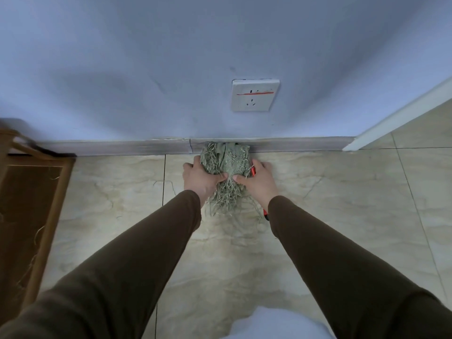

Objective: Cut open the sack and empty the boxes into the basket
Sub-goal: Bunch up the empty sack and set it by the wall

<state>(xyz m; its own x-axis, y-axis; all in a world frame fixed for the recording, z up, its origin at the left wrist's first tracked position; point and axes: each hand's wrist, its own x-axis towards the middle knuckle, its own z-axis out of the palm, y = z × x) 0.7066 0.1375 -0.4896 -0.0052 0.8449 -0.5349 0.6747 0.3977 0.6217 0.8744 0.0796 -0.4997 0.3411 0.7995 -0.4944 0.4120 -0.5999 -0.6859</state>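
A frayed greenish woven sack point(226, 159) lies bunched on the tiled floor against the skirting board, loose fibres trailing toward me. My left hand point(199, 178) grips its left side. My right hand point(259, 181) grips its right side and also holds a red cutter point(253, 171), whose red handle end shows again below my wrist. A brown basket point(29, 192) stands at the left edge, only partly in view. No boxes are visible.
A white wall socket point(254, 95) with a red mark sits on the blue-grey wall above the sack. A white door frame point(396, 118) runs along the right. Something white point(276, 324) shows at the bottom edge. Beige marble-look tiles cover the floor.
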